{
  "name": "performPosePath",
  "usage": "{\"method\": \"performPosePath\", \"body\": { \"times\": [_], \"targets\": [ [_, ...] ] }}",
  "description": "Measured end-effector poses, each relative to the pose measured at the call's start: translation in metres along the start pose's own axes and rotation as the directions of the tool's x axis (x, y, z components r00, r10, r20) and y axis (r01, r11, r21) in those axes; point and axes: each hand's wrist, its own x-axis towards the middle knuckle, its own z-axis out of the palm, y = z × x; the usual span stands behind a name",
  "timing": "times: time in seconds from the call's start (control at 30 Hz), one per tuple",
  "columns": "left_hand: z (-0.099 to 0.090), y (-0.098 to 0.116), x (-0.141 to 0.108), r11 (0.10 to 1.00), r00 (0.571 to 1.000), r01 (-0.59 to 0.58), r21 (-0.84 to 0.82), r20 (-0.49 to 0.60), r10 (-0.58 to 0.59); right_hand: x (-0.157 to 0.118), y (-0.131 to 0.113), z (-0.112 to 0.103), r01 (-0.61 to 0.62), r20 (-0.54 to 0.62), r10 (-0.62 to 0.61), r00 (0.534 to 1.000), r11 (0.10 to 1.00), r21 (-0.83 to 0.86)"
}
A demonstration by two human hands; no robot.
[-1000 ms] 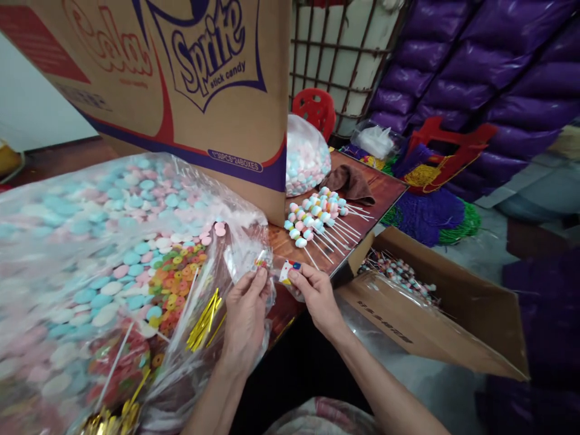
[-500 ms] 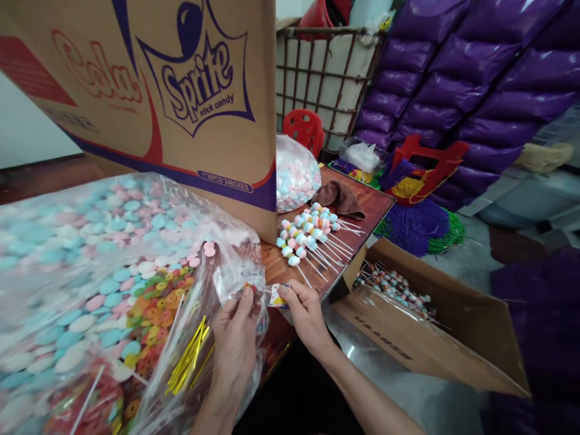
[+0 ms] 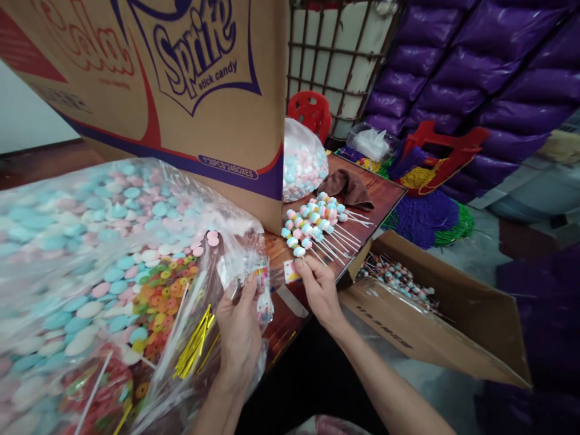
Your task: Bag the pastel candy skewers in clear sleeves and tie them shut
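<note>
My left hand [image 3: 240,323] is closed on several small clear printed plastic bags [image 3: 263,296], thumb on top. My right hand [image 3: 321,289] pinches the corner of one small printed plastic bag [image 3: 290,271], its white and yellow print showing left of the thumb. A short gap separates the two hands, over the table's front edge. Just beyond my right hand lies a pile of marshmallow-like stick candies [image 3: 312,223], their white sticks pointing right. Gold twist ties [image 3: 196,344] lie left of my left wrist.
Pastel candy discs [image 3: 81,308] and gummy rings [image 3: 165,290] spread over plastic on the left. A large carton [image 3: 190,133] stands behind them. Beyond are a filled clear bag [image 3: 303,163] and a brown cloth [image 3: 347,187]. An open cardboard box [image 3: 430,338] of stick candies is lower right.
My right hand has moved right, away from my left, with the small bag, widening the gap. The view has tipped down slightly. My left hand keeps hold of its bags.
</note>
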Motion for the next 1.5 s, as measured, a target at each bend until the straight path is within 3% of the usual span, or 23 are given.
{"method": "performPosePath", "body": {
  "times": [0.07,0.13,0.2,0.27,0.33,0.37,0.43,0.5,0.63,0.73,0.9,1.1,1.27,1.4,1.5],
  "targets": [
    [0.003,0.0,-0.001,1.0,1.0,0.013,-0.025,-0.027,-0.014,0.012,0.002,-0.006,0.054,-0.078,-0.062,0.995,0.994,-0.098],
    [0.003,0.001,0.001,0.997,0.997,0.043,-0.059,-0.063,-0.047,0.027,0.007,-0.015,0.116,-0.143,-0.165,0.976,0.947,-0.3],
    [0.002,0.003,0.006,0.992,0.991,0.087,-0.088,-0.095,-0.096,0.042,0.014,-0.024,0.144,-0.146,-0.279,0.949,0.798,-0.586],
    [-0.001,0.006,0.011,0.983,0.981,0.147,-0.112,-0.111,-0.16,0.054,0.023,-0.032,0.135,-0.079,-0.325,0.942,0.586,-0.799],
    [-0.004,0.007,0.014,0.971,0.969,0.202,-0.129,-0.114,-0.217,0.06,0.03,-0.035,0.134,-0.015,-0.32,0.947,0.437,-0.889],
    [-0.005,0.007,0.016,0.966,0.965,0.219,-0.136,-0.116,-0.235,0.062,0.033,-0.036,0.136,0.001,-0.315,0.949,0.407,-0.903],
    [-0.006,0.009,0.017,0.96,0.958,0.239,-0.142,-0.129,-0.258,0.061,0.035,-0.035,0.125,-0.019,-0.319,0.948,0.424,-0.897],
    [-0.007,0.011,0.018,0.958,0.952,0.253,-0.137,-0.142,-0.272,0.056,0.032,-0.036,0.121,-0.075,-0.331,0.941,0.531,-0.839],
    [-0.008,0.018,0.021,0.963,0.952,0.243,-0.119,-0.163,-0.261,0.029,0.011,-0.045,0.223,-0.133,-0.327,0.936,0.84,-0.494],
    [-0.008,0.021,0.023,0.97,0.954,0.215,-0.114,-0.188,-0.233,0.001,-0.007,-0.053,0.286,-0.073,-0.318,0.945,0.916,-0.283],
    [-0.011,0.019,0.023,0.981,0.968,0.172,-0.094,-0.169,-0.186,-0.025,-0.015,-0.062,0.418,0.007,-0.438,0.899,0.852,-0.315],
    [-0.016,0.018,0.021,0.998,0.997,0.04,-0.049,-0.07,-0.043,-0.025,-0.019,-0.077,0.525,0.116,-0.543,0.832,0.7,-0.485],
    [-0.019,0.023,0.023,0.994,0.995,-0.09,0.056,0.046,0.087,-0.023,-0.03,-0.089,0.631,0.29,-0.57,0.769,0.602,-0.49],
    [-0.021,0.021,0.023,0.974,0.98,-0.188,0.128,0.089,0.177,-0.025,-0.033,-0.092,0.649,0.358,-0.542,0.76,0.612,-0.452],
    [-0.023,0.015,0.024,0.951,0.968,-0.24,0.194,0.125,0.218,-0.028,-0.032,-0.089,0.599,0.354,-0.485,0.8,0.677,-0.427]
  ]
}}
